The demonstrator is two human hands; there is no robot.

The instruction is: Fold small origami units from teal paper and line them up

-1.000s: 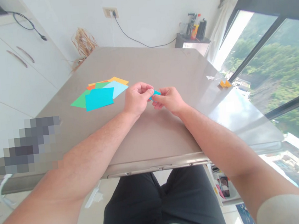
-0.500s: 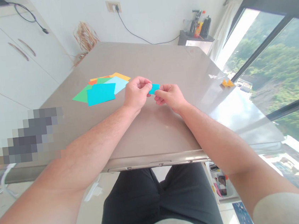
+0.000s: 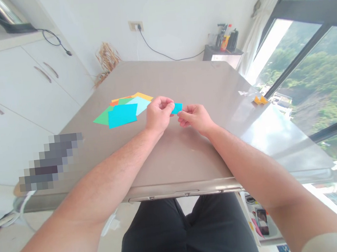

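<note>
The left hand (image 3: 158,113) pinched one end of a small blue paper (image 3: 178,108), and the right hand (image 3: 197,117) pinched its near corner. The paper was between them. Colored sheets (image 3: 123,116) lay left of both on the surface (image 3: 177,153). The step looked like lining up edges; the next move seemed to need steady fingers.

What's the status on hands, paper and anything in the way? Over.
Left hand pinching small bright-blue four-sided paper piece. Right hand at its right end, grip unclear. Overlapping flat multicoloured paper sheets beside left hand, not between hands.
</note>
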